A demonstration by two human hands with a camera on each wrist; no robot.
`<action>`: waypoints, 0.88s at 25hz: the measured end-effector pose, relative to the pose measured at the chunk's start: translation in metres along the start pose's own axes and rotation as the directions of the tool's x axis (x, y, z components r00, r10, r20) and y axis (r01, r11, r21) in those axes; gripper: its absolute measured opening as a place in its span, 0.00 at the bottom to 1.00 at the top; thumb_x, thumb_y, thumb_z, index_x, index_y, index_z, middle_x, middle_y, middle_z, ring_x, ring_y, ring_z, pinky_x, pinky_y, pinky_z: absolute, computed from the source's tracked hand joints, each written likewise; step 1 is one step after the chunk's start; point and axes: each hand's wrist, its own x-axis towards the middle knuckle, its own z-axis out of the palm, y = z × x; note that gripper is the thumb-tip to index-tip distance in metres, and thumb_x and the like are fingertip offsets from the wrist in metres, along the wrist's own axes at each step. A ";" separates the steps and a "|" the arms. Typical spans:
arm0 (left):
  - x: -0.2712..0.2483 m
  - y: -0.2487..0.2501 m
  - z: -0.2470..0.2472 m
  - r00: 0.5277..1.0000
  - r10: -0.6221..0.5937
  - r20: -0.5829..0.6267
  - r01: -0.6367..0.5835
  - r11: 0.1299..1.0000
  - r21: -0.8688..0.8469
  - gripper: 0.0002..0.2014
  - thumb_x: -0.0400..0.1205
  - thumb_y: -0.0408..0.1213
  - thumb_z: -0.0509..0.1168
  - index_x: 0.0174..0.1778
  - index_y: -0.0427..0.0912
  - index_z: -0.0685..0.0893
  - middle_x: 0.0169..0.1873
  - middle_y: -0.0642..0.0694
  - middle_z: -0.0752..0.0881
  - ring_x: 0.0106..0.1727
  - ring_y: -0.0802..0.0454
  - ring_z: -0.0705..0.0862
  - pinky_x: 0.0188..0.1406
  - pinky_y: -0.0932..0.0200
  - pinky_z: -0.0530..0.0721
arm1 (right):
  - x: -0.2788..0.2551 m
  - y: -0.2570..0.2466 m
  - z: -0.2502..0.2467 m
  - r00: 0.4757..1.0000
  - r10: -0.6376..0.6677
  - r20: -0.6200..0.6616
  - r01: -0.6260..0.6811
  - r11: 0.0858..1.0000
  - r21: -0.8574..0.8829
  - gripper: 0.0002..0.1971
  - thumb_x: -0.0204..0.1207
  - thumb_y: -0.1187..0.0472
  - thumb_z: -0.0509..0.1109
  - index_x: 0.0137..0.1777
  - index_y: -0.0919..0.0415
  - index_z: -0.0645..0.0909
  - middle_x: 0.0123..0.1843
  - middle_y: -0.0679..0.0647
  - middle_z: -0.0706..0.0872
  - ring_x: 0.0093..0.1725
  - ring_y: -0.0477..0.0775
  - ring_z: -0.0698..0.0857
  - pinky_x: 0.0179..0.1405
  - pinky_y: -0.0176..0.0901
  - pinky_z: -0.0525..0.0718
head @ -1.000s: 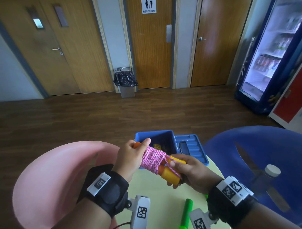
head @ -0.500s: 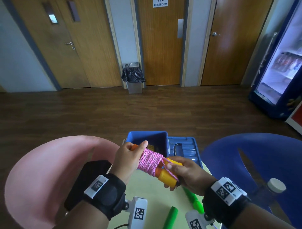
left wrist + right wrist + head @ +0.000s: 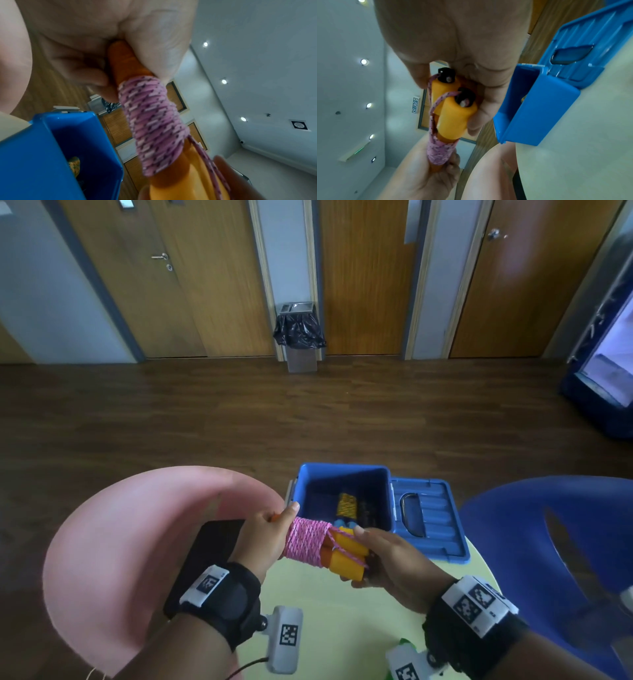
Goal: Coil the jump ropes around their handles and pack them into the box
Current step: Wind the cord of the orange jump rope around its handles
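A pink jump rope (image 3: pixel 306 542) (image 3: pixel 152 124) (image 3: pixel 439 152) is coiled round its two orange-yellow handles (image 3: pixel 346 556) (image 3: pixel 453 117). My left hand (image 3: pixel 263 537) grips the handles' orange ends (image 3: pixel 123 60). My right hand (image 3: pixel 394 559) holds the yellow ends, thumb on top. The bundle hangs over the table just in front of the open blue box (image 3: pixel 301 484) (image 3: pixel 42 155) (image 3: pixel 539 108). Inside the box lie a coiled yellow rope (image 3: pixel 346 505) and a dark one (image 3: pixel 367 510).
The box's blue lid (image 3: pixel 428 518) lies flat to its right on the pale green table (image 3: pixel 325 611). A pink chair (image 3: pixel 120 542) stands left, a blue chair (image 3: pixel 548 525) right. A green handle (image 3: pixel 404 643) peeks out by my right wrist.
The view has tilted down and the box's inside has come into sight. Both hands still hold the coiled pink rope, now a little nearer the box.
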 end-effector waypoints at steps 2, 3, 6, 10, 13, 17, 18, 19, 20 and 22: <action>0.015 -0.007 -0.006 0.989 -0.139 0.044 0.142 0.989 -0.050 0.36 0.70 0.72 0.64 0.34 0.35 0.83 0.27 0.45 0.85 0.31 0.46 0.85 0.36 0.53 0.83 | 0.016 0.003 0.016 0.998 0.018 -0.060 -0.017 1.000 0.018 0.18 0.85 0.48 0.64 0.62 0.63 0.82 0.54 0.70 0.89 0.46 0.63 0.90 0.46 0.53 0.89; 0.022 -0.012 -0.008 0.971 -0.231 0.058 0.236 0.965 -0.114 0.34 0.71 0.71 0.67 0.38 0.37 0.86 0.32 0.44 0.88 0.34 0.47 0.87 0.40 0.52 0.86 | 0.024 0.006 0.025 0.996 0.016 -0.088 -0.014 1.000 0.016 0.18 0.85 0.49 0.64 0.61 0.64 0.82 0.53 0.69 0.88 0.45 0.63 0.91 0.45 0.53 0.89; 0.034 -0.020 -0.018 0.927 -0.350 0.131 0.372 0.900 -0.229 0.31 0.71 0.68 0.71 0.43 0.38 0.87 0.37 0.42 0.89 0.36 0.47 0.87 0.39 0.52 0.84 | 0.043 0.011 0.047 0.989 0.019 -0.147 -0.018 1.000 0.009 0.18 0.85 0.50 0.65 0.62 0.66 0.81 0.55 0.71 0.87 0.44 0.62 0.91 0.42 0.51 0.89; 0.057 -0.041 -0.032 0.974 -0.198 0.111 0.207 0.975 -0.079 0.29 0.66 0.77 0.63 0.31 0.52 0.88 0.38 0.35 0.90 0.43 0.36 0.90 0.55 0.39 0.87 | 0.067 0.017 0.068 0.978 0.076 -0.194 -0.058 0.994 0.098 0.16 0.86 0.51 0.64 0.62 0.65 0.79 0.56 0.69 0.86 0.47 0.65 0.91 0.46 0.54 0.90; 0.065 -0.044 -0.043 0.981 -0.148 0.129 0.159 0.984 -0.080 0.22 0.73 0.69 0.67 0.28 0.54 0.86 0.38 0.34 0.90 0.44 0.36 0.90 0.53 0.39 0.87 | 0.079 0.026 0.078 0.976 0.084 -0.202 -0.051 0.985 0.163 0.19 0.86 0.52 0.64 0.64 0.69 0.78 0.57 0.71 0.85 0.47 0.65 0.90 0.44 0.54 0.90; 0.075 -0.047 -0.053 0.980 -0.130 0.150 0.160 0.965 -0.206 0.32 0.61 0.71 0.70 0.44 0.44 0.87 0.45 0.39 0.92 0.49 0.39 0.91 0.54 0.38 0.89 | 0.087 0.033 0.094 0.968 0.099 -0.232 -0.031 0.960 0.279 0.16 0.86 0.53 0.63 0.62 0.68 0.77 0.53 0.68 0.87 0.44 0.65 0.89 0.39 0.50 0.88; 0.079 -0.048 -0.056 0.982 -0.115 0.147 0.143 0.971 -0.192 0.33 0.60 0.72 0.69 0.43 0.44 0.87 0.44 0.40 0.92 0.48 0.38 0.91 0.54 0.37 0.88 | 0.088 0.030 0.098 0.963 0.100 -0.251 -0.029 0.961 0.275 0.15 0.86 0.53 0.63 0.63 0.66 0.77 0.55 0.68 0.87 0.45 0.65 0.89 0.41 0.50 0.88; 0.082 -0.048 -0.058 0.984 -0.101 0.145 0.126 0.977 -0.171 0.34 0.60 0.74 0.68 0.43 0.44 0.87 0.43 0.40 0.92 0.48 0.38 0.91 0.54 0.36 0.88 | 0.089 0.026 0.101 0.959 0.098 -0.266 -0.029 0.968 0.250 0.15 0.85 0.53 0.65 0.63 0.64 0.77 0.57 0.67 0.86 0.46 0.64 0.90 0.43 0.50 0.88; 0.086 -0.050 -0.061 0.986 -0.080 0.146 0.102 0.983 -0.151 0.35 0.61 0.75 0.66 0.42 0.44 0.87 0.42 0.40 0.92 0.48 0.37 0.91 0.54 0.35 0.88 | 0.089 0.019 0.105 0.958 0.088 -0.273 -0.033 0.979 0.199 0.15 0.84 0.53 0.68 0.64 0.62 0.76 0.59 0.67 0.85 0.47 0.62 0.90 0.44 0.50 0.89; 0.092 -0.053 -0.069 0.991 -0.034 0.133 0.049 0.993 -0.108 0.35 0.68 0.75 0.63 0.42 0.42 0.87 0.40 0.40 0.91 0.46 0.37 0.90 0.53 0.36 0.88 | 0.086 0.007 0.110 0.963 0.044 -0.267 -0.043 0.999 0.011 0.19 0.78 0.56 0.76 0.64 0.56 0.75 0.59 0.62 0.84 0.45 0.59 0.92 0.42 0.46 0.90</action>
